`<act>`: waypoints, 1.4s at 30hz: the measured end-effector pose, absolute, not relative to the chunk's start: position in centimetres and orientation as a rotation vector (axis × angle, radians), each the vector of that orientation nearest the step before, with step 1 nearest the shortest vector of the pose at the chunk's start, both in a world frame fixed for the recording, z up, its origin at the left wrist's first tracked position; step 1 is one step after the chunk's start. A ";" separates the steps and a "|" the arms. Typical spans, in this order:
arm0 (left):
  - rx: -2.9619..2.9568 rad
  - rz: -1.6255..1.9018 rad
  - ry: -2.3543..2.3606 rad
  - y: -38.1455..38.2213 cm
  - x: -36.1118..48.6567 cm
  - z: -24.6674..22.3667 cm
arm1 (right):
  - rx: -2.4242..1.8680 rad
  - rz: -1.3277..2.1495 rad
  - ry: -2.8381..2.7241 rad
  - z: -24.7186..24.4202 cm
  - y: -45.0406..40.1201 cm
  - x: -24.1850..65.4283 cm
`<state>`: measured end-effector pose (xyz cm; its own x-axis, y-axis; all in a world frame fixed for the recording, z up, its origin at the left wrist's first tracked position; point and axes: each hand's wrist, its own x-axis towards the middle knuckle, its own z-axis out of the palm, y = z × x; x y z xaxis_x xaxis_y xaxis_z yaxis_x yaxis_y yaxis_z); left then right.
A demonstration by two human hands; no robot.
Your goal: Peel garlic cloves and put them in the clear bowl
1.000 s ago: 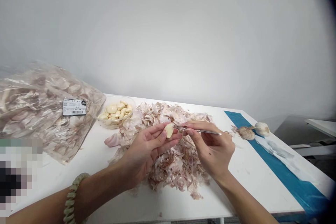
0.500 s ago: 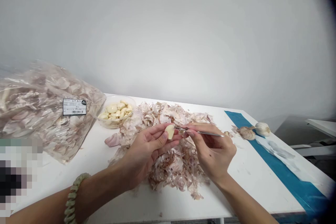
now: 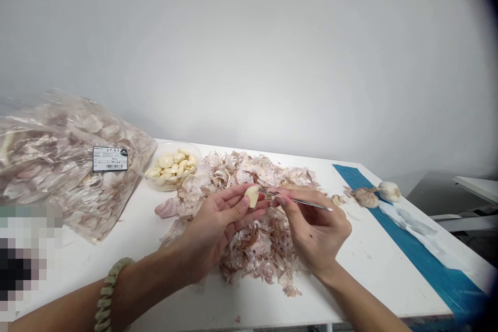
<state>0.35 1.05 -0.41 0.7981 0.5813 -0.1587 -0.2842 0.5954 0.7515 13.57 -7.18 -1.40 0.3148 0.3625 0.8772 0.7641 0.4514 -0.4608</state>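
Between the thumb and fingers of my left hand (image 3: pixel 223 218) is a pale, peeled garlic clove (image 3: pixel 252 197). My right hand (image 3: pixel 317 228) is closed around a thin metal tool (image 3: pixel 311 203), which looks like tweezers or a small knife; I cannot tell which. Its tip is at the clove's upper right edge, and its other end sticks out to the right past my fingers. Beneath both hands spreads a heap of garlic skins (image 3: pixel 259 259). Behind my left hand, a clear round bowl (image 3: pixel 163 184) holds several peeled cloves (image 3: pixel 166 161).
A clear labelled bag (image 3: pixel 78 135) full of garlic skins stands at the left. Two garlic bulbs, one brownish (image 3: pixel 365 197) and one white (image 3: pixel 389 192), lie at the right by a blue strip (image 3: pixel 408 241) and a crumpled white sheet (image 3: pixel 414 225). A wall rises behind the table (image 3: pixel 369 280).
My right hand has shifted very slightly, and the metal tool's outer end sits a little lower. The clove stays in my left hand, almost unmoved.
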 end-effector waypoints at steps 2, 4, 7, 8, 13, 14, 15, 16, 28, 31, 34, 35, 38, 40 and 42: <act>0.775 0.523 0.423 1.0 0.4 -0.3 | -1.146 -0.359 -1.280 -1.5 -7.2 13.6; 0.771 0.525 0.432 1.0 0.4 -0.2 | -1.156 -0.361 -1.272 -1.6 -7.2 13.5; 0.772 0.524 0.445 1.0 0.4 0.0 | -1.152 -0.367 -1.280 -1.5 -7.1 13.5; 0.772 0.523 0.448 1.0 0.4 0.0 | -1.147 -0.369 -1.283 -1.5 -7.1 13.5; 0.769 0.529 0.450 1.0 0.4 0.1 | -1.133 -0.375 -1.293 -1.4 -7.2 13.5; 0.765 0.530 0.457 1.0 0.4 0.1 | -1.129 -0.375 -1.298 -1.4 -7.2 13.5; 0.760 0.533 0.464 1.0 0.4 0.1 | -1.123 -0.379 -1.303 -1.5 -7.2 13.5; 0.753 0.537 0.474 0.9 0.4 0.1 | -1.117 -0.384 -1.308 -1.5 -7.2 13.6; 0.738 0.547 0.507 0.9 0.4 -0.2 | -1.073 -0.385 -1.337 -1.5 -7.0 13.6; 0.740 0.552 0.512 0.8 0.4 -0.1 | -1.073 -0.391 -1.337 -1.5 -7.0 13.6; 0.749 0.556 0.502 0.9 0.4 -0.2 | -1.065 -0.394 -1.340 -1.5 -7.0 13.5; 0.754 0.560 0.501 0.9 0.5 -0.3 | -1.061 -0.397 -1.343 -1.4 -7.0 13.5; 0.761 0.585 0.510 1.1 0.6 -0.5 | -1.042 -0.402 -1.354 -1.4 -7.0 13.5; 0.759 0.596 0.514 1.2 0.7 -0.5 | -1.041 -0.406 -1.351 -1.4 -7.0 13.5; 0.753 0.595 0.510 1.2 0.7 -0.5 | -1.053 -0.404 -1.344 -1.4 -7.1 13.5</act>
<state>0.69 1.19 -0.55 0.7219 0.6585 -0.2127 -0.3107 0.5831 0.7506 13.46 -7.09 -1.38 0.2432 0.3179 0.9164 0.7700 0.5113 -0.3817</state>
